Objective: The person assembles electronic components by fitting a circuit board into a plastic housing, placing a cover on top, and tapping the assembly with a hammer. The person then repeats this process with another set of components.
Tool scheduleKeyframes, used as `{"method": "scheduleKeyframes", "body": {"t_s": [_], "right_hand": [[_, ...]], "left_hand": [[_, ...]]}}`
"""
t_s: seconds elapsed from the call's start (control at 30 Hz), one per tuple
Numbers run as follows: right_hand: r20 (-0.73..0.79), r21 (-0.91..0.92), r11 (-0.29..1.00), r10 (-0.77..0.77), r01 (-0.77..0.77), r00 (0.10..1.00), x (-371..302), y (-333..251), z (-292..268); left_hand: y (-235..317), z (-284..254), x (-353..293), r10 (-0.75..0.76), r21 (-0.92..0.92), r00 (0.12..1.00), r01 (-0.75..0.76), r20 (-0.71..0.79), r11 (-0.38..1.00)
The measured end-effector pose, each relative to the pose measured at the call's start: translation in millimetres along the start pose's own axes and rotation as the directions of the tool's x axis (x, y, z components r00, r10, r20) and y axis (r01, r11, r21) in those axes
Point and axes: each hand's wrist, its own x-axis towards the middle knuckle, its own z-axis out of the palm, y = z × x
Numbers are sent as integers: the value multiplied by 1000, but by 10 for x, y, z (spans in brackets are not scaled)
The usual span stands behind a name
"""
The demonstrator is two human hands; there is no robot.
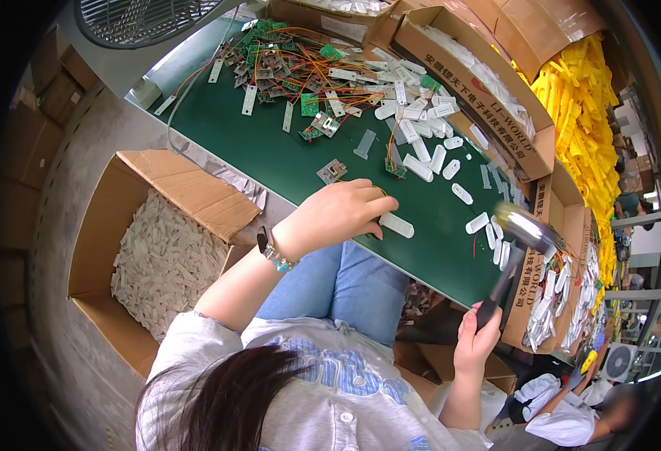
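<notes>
My left hand is over the near edge of the green tabletop. Its fingers are pinched at the left end of a small white plastic casing. My right hand is wrapped round the black handle of a hammer, held up at the table's right side. The hammer's head is shiny metal with a yellowish face, blurred by motion. Beyond my left hand lie a small circuit board and a clear plastic strip. A green circuit board with wires lies to their right.
A tangled heap of wired circuit boards covers the table's far left. White casings are scattered to its right. Cardboard boxes of parts line the right side. On the left an open carton holds many white pieces. A fan stands far left; another person is lower right.
</notes>
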Motion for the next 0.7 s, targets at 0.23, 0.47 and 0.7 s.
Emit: {"method": "scheduleKeyframes", "body": {"t_s": [0.23, 0.47, 0.7], "right_hand": [[246, -262, 931, -190, 254, 951, 216, -313, 211], [233, -166, 984, -22, 63, 972, 645, -211, -247], [278, -324, 847, -341, 422, 898, 1045, -142, -32]], "left_hand": [[-10, -9, -23, -149, -183, 989, 146, -3, 972], [30, -24, 65, -150, -154, 988, 155, 45, 976], [31, -41, 6, -115, -88, 993, 117, 19, 989]]}}
